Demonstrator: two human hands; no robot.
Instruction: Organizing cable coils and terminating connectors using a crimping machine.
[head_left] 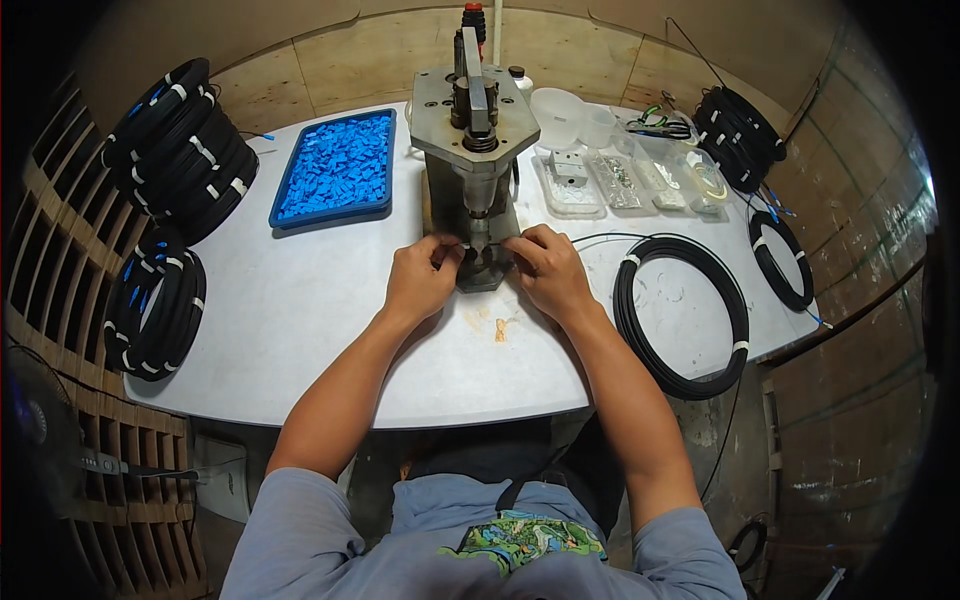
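A grey metal bench press (478, 140) stands at the middle of the table, its ram coming down over a small die (482, 262). My left hand (425, 275) is at the left side of the die, thumb and fingers pinched together; what they hold is too small to make out. On the other side my right hand (548, 268) is closed, fingertips close to the ram's lower end. A thin black cable runs into this hand from a coil of black cable (735, 290) on the right of the table.
A blue tray (280, 222) full of small blue plastic parts lies left of the press. Stacked black coils (180, 160) rise at the left edge, with others (738, 135) at the far right. Clear boxes (572, 208) of small parts and a white bowl (557, 115) sit behind my right hand.
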